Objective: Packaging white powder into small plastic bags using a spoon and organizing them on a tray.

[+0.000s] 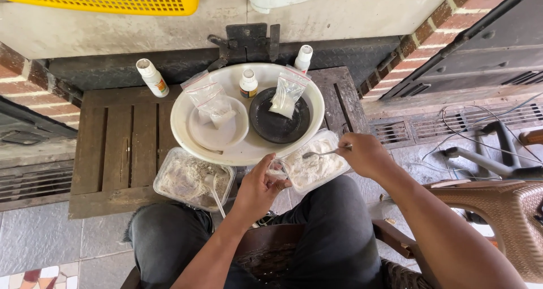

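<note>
Over the right tub (314, 165) of white powder, right hand (366, 155) grips spoon (325, 152); left hand (259, 188) pinches small bag (276, 169). Level, small scoops should limit spills.

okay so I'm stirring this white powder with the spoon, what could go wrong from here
The powder tub juts past the wooden table edge over your lap, steadied only by your left hand; a hard push from the spoon in your right hand could tip it. The second tub also overhangs. Stirred powder may puff onto your trousers.
</note>
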